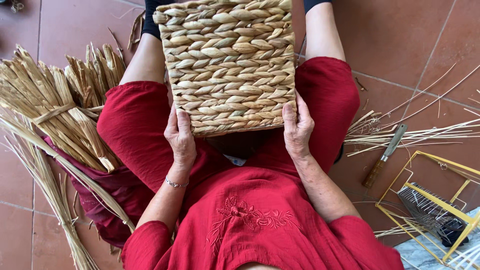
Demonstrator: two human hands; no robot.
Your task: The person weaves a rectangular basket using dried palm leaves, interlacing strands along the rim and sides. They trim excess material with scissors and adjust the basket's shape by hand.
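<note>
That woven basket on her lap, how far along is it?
The woven basket looks largely done: the face in view is fully braided, with no gaps. In hand: the left hand and right hand grip its near edge. Whether anything is left is unclear; the other sides are hidden. Bundled reeds and a knife lie unused on the floor.

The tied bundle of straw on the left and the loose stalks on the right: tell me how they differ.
The tied bundle is thick, bound by a flat band, with broad cut ends; the loose stalks are thin, unbound and fanned out. The bundle rests partly on dark red cloth; the stalks lie on the bare floor tiles beside a knife. Both are pale, dry plant material.
</note>
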